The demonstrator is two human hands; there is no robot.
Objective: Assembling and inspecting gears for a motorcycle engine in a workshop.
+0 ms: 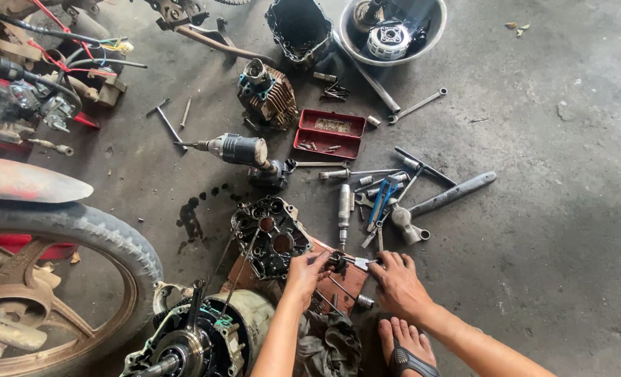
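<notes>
Head view, looking down at a concrete workshop floor (568, 230).

Hands: the left hand (305, 272) is clenched around a small dark metal part (337, 262), fingers curled over its left side. The right hand (397, 285) grasps a small silvery tool (360, 263) between thumb and fingers, its tip touching the same part. The two hands are close together, the part between them. The part is held just above a reddish-brown board (349, 279) lying on the floor, directly in front of the person's sandalled foot (407, 345).

Surroundings: a dark engine crankcase half (268, 234) rests on the board's left end, just beside the left hand. Below it, another engine casing (195, 338) with a round rotor shows at the bottom edge. A crumpled grey rag (331, 342) lies between the forearms. Near the right hand are blue-handled pliers (381, 202), a hammer (439, 204) and loose sockets. Farther off: a red parts tray (329, 132), a finned cylinder (268, 94), a power driver (239, 149), and a metal bowl (432, 31) holding clutch parts. A motorcycle wheel (52, 272) fills the left side. Dark oil spots (191, 216) mark the floor left of the crankcase half.
</notes>
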